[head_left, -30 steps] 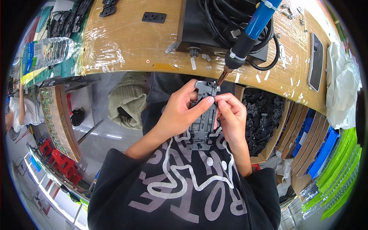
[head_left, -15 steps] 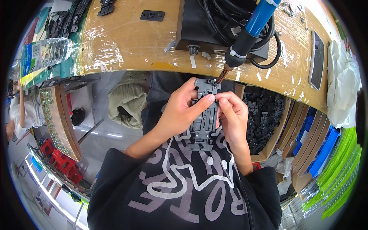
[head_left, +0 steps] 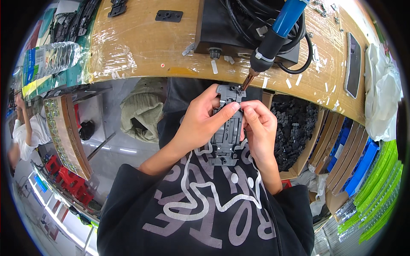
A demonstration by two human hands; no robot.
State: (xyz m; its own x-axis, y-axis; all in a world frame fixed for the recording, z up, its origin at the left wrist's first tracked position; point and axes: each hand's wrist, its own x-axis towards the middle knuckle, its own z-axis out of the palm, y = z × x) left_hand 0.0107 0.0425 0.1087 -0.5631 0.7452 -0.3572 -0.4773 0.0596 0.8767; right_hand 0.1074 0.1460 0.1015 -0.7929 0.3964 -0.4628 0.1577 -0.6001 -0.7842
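Note:
A long black plastic assembly (head_left: 225,135) stands before my chest, its upper end close to the table edge. My left hand (head_left: 200,121) is closed around its left side, with the thumb lying across the front. At the assembly's right edge, my right hand (head_left: 261,128) has thumb and forefinger pinched together; the other fingers are partly hidden behind. A soldering iron (head_left: 287,21) with a blue and black handle slants down from above. Its coppery tip meets the upper right corner of the assembly, near a small screw or post. Neither hand is on the iron.
On the tape-covered table (head_left: 136,47) are a black box (head_left: 222,38) with coiled cable, a flat black plate (head_left: 169,16) and a phone (head_left: 352,64). A carton of black parts (head_left: 294,132) stands right of my lap. Another person (head_left: 27,128) is at the far left.
The assembly and both hands have shifted up very slightly; the grip looks the same. At the far left, the other person's arm has moved.

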